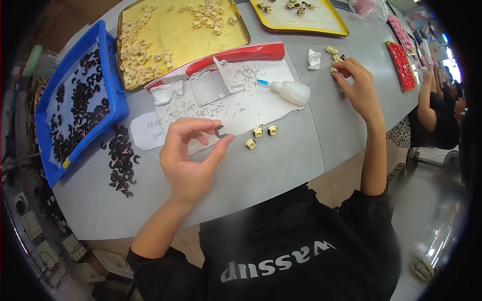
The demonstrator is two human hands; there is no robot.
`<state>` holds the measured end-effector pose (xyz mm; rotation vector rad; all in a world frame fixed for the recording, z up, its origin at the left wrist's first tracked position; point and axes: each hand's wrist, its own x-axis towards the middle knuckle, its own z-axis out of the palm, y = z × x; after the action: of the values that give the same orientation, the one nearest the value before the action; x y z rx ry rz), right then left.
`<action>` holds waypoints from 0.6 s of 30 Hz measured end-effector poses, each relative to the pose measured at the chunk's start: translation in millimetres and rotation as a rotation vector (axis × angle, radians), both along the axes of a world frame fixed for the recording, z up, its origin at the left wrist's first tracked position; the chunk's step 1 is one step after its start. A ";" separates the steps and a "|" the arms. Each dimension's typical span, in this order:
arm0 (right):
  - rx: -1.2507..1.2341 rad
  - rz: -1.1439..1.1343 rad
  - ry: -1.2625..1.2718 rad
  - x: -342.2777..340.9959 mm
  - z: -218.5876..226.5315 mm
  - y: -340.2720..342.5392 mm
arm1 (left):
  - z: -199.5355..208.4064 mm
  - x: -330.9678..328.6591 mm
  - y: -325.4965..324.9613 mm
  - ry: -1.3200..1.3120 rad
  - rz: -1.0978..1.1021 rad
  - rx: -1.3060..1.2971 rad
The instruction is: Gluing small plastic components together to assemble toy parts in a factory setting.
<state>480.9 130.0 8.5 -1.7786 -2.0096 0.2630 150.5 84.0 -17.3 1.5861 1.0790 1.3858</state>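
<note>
A small black C-shaped piece (220, 132) is pinched between thumb and forefinger of my left hand (187, 163), held over the near part of the table. Further right, my right hand (359, 90) reaches to a short row of small cream pieces (331, 50), its fingertips closed on a cream piece (334, 69) at the row's near end. Three cream-and-black pieces (257, 132) sit just right of my left hand. Beyond them a squeeze bottle (293, 93) with a blue tip lies on a white cardboard sheet (271, 108) dotted with dried residue.
Left of my left hand lies a heap of black curved pieces (120, 160), beside a blue tray (118, 100) holding more. A yellow tray (175, 42) of cream pieces and another yellow-rimmed tray (321, 25) stand at the back. Crumpled white tissue (314, 59) is nearby. People work at right.
</note>
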 end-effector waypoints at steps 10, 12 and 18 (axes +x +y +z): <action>0.118 0.203 0.580 -41.0 35.2 7.6 | 1.4 -0.4 0.5 0.003 -0.009 0.080; 0.084 0.370 0.681 -66.4 40.6 13.4 | -0.8 -3.3 -1.0 0.003 0.003 0.108; -0.361 0.738 1.094 -139.9 25.0 6.0 | 2.3 -6.1 -2.6 -0.039 0.033 0.198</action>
<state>341.0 136.0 33.5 -0.6067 -1.6589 1.5068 144.4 81.4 -15.0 1.6801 0.9736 1.5802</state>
